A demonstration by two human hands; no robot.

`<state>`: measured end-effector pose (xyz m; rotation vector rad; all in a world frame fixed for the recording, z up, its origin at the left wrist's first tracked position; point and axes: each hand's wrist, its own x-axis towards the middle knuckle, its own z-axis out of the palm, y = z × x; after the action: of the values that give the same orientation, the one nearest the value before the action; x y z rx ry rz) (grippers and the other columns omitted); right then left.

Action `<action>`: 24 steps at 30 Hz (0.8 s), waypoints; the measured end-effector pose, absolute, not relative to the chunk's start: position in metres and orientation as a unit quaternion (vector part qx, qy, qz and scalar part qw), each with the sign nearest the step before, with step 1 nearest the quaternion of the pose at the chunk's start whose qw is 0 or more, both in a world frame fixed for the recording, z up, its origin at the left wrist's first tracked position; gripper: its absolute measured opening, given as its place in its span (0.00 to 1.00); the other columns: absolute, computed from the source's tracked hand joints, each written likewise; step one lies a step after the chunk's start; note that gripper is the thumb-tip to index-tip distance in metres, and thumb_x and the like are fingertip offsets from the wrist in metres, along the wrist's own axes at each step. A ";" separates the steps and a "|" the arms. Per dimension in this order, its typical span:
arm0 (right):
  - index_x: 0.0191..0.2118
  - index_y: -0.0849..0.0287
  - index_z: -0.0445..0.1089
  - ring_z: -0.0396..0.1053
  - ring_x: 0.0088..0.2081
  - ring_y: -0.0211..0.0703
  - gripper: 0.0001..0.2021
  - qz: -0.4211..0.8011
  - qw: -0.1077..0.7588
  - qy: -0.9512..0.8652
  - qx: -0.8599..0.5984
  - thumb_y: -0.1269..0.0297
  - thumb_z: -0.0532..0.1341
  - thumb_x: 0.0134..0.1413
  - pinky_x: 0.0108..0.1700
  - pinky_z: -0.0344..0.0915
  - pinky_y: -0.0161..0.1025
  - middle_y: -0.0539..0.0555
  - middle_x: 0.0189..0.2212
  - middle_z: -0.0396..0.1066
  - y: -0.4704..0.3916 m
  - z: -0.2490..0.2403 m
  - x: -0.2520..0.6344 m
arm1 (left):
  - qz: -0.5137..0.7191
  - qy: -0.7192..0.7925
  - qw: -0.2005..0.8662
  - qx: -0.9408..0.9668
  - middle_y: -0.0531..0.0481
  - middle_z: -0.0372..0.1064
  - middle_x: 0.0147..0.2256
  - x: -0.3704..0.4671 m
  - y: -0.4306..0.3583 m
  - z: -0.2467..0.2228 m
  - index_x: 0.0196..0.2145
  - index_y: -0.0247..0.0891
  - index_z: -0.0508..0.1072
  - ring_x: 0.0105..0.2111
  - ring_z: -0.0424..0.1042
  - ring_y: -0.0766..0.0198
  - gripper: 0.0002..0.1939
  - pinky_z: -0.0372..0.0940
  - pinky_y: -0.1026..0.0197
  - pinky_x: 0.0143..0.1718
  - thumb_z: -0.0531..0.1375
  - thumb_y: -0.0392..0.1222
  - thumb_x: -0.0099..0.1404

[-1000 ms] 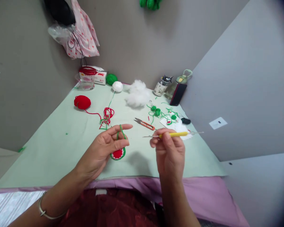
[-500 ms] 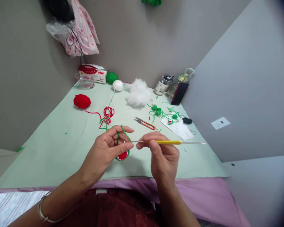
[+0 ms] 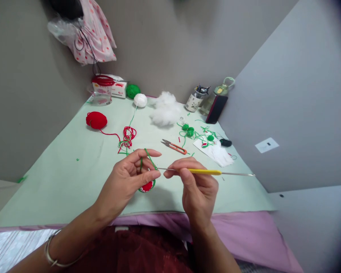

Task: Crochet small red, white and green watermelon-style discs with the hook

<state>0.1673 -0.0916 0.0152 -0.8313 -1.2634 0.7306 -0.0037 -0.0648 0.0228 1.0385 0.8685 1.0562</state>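
Observation:
My left hand [image 3: 130, 171] pinches a small round crochet piece [image 3: 147, 186], red in the middle with a white and green edge. Green yarn [image 3: 150, 158] runs over its raised index finger down to the pinch. My right hand [image 3: 197, 185] grips a crochet hook [image 3: 206, 172] by its yellow handle, held nearly level. The hook's thin metal tip meets the green yarn at my left fingertips; whether a loop is on it is too small to tell. The left fingers hide the upper part of the crochet piece.
Orange thread snips [image 3: 174, 146] lie just beyond my hands. Tangled red yarn [image 3: 128, 134] leads to a red ball [image 3: 96, 120]. Farther back are a white yarn ball [image 3: 140, 100], fluffy stuffing [image 3: 165, 110], a pen holder [image 3: 194, 100] and a phone [image 3: 216, 109]. Green scraps [image 3: 190, 131] lie right.
My right hand and the hook have shifted slightly right, and the hook's far end dips a little lower. My left hand keeps its pinch. The camera view has shifted slightly.

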 end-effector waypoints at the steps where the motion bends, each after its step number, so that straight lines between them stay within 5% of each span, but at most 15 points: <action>1: 0.41 0.53 0.80 0.77 0.33 0.37 0.09 0.322 0.665 -0.564 -0.368 0.69 0.62 0.69 0.35 0.75 0.39 0.50 0.34 0.77 -0.092 0.016 0.168 | 0.464 0.383 0.655 0.458 0.57 0.70 0.28 -0.003 -0.065 0.023 0.49 0.46 0.81 0.27 0.66 0.69 0.18 0.62 0.67 0.29 0.74 0.38 0.61; 11: 0.43 0.52 0.79 0.75 0.34 0.41 0.10 0.243 0.630 -0.629 -0.385 0.71 0.61 0.68 0.36 0.75 0.41 0.50 0.32 0.78 -0.096 0.015 0.167 | 0.462 0.368 0.690 0.419 0.58 0.70 0.27 0.001 -0.067 0.025 0.68 0.47 0.69 0.25 0.65 0.68 0.42 0.61 0.67 0.25 0.74 0.34 0.58; 17: 0.55 0.45 0.78 0.78 0.46 0.46 0.21 -0.043 0.558 -0.726 -0.400 0.77 0.66 0.62 0.41 0.77 0.42 0.55 0.48 0.79 -0.100 -0.011 0.162 | 0.455 0.320 0.780 0.287 0.53 0.72 0.30 0.008 -0.073 0.019 0.61 0.43 0.77 0.28 0.66 0.70 0.33 0.63 0.69 0.30 0.76 0.42 0.58; 24: 0.41 0.52 0.80 0.72 0.29 0.39 0.09 0.292 0.697 -0.527 -0.388 0.67 0.61 0.69 0.32 0.72 0.41 0.50 0.30 0.75 -0.091 0.006 0.164 | 0.461 0.339 0.769 0.284 0.56 0.69 0.28 0.007 -0.069 0.023 0.53 0.45 0.83 0.27 0.63 0.73 0.24 0.62 0.72 0.31 0.76 0.39 0.59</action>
<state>0.1640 -0.0911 0.0063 -0.8658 -1.1761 0.6521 0.0066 -0.0689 0.0227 0.6162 0.7355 1.0010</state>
